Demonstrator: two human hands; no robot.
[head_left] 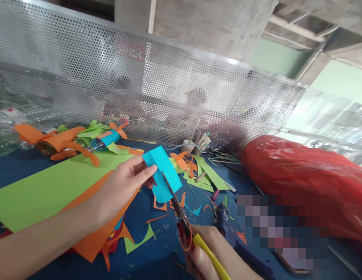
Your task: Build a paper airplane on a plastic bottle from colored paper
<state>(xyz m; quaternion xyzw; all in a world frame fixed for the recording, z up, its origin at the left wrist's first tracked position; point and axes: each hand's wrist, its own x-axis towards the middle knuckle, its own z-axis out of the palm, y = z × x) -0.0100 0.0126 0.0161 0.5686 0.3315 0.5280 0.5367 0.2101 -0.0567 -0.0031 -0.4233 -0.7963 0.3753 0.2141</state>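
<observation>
A bright blue piece of craft paper [167, 175] is pinched between the thumb and fingers of my left hand [122, 186], held up above the table. My right hand [208, 249] grips scissors [179, 210] with dark blades and partly yellow handles. Their blade tips lie across the middle of the blue paper. The right fingers are partly hidden behind the handles. Below both hands, orange paper scraps [160, 204] and a green paper scrap [138, 238] lie on the dark blue tabletop [151, 260].
Large green [52, 186] and orange sheets [90, 233] lie at left, behind them orange and blue bottle crafts [61, 142]. A dark blue glue gun [242, 249] is at right, near a big red plastic bag [303, 182]. Cups of markers [202, 142] stand by a perforated metal screen [181, 74].
</observation>
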